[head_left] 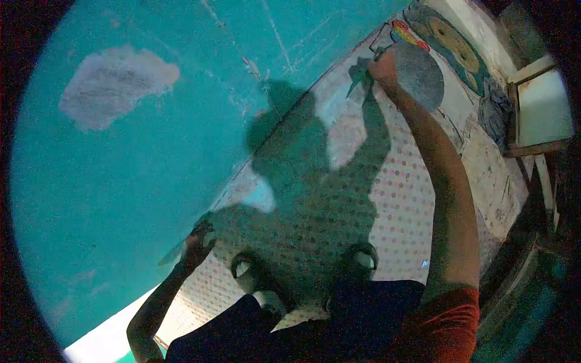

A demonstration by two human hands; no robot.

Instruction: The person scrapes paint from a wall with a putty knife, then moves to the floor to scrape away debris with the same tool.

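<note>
Nearest, the person's two shoes (363, 259) stand on a dotted floor sheet (405, 206), knees bent over them, with the person's own shadow lying dark across the dots.

At near left, the left hand (196, 242) sits where the sheet meets the teal wall (121, 181). Its grip is closed round what looks like a thin blade (172, 255), which points down and left along the foot of the wall.

The right arm stretches far out to the right. There the right hand (384, 65) is bunched against the near rim of a round grey disc (420, 75) lying on the floor. The hand touches the disc, but I cannot tell whether the grip closes on it.

Just beyond the disc lies a patterned mat (451, 45), and a wooden frame (538, 103) stands at far right. High on the wall is a bare patch (115, 85) where the paint is gone.

The main risk, as I judge it, is balance. With one arm reaching far and the other low at the wall, a shift of weight could slide a shoe on the loose sheet. The blade could then gouge the paint or slip toward the near leg, and the disc, if only pinched at its rim, could tip and drop.
</note>
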